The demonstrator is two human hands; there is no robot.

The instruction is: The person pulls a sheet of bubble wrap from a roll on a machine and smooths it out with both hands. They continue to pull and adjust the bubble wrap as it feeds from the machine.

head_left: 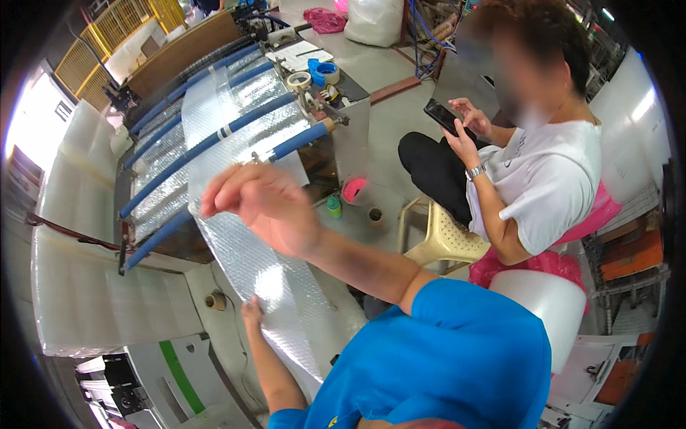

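A long strip of clear bubble wrap (275,286) runs from the roller machine (246,121) down toward my body. My left hand (252,312) is closed on the strip's left edge, its thumb side on top. Above the upper part of the strip, by the front roller, I hold my right hand (264,207) raised. It is somewhat blurred, with loosely bent fingers and no object visible in it. Blue rollers (207,143) cross the machine, with silvery bubble sheet lying beneath them.
To the right a person (550,171) in a white shirt sits on a yellow plastic stool (446,239), holding a phone (441,114). Tape rolls (325,72) lie on the machine's corner. A green bottle (334,206) stands on the floor. Large bubble-wrap rolls (107,293) line the left.
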